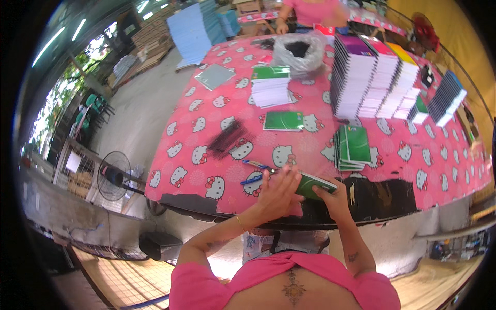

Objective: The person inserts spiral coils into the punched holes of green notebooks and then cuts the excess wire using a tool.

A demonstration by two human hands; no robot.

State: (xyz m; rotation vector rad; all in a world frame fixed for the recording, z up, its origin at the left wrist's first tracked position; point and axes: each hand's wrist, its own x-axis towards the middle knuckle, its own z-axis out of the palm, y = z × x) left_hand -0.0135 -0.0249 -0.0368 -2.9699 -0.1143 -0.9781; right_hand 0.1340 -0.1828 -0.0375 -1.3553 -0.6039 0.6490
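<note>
A green-covered notebook [313, 184] is held just above the near edge of the pink cartoon-cat tablecloth [206, 129], over the worn black strip of the table edge. It is gripped at its right end by the right hand [331, 196], whose fingers are curled around the cover. The left hand [276, 194] is laid flat against the notebook's left side with the fingers spread, pressing on it rather than closed around it. Just to the left of the notebook, a blue pen [251, 179] and a pair of scissors [258, 165] are seen on the cloth. Just beyond the notebook, a short stack of green notebooks [352, 147] is placed, and farther back a single green notebook [283, 120] lies flat. Tall stacks of spiral-bound books [372, 77] are ranged well behind the notebook to the right, beside a clear plastic bag [298, 51].
</note>
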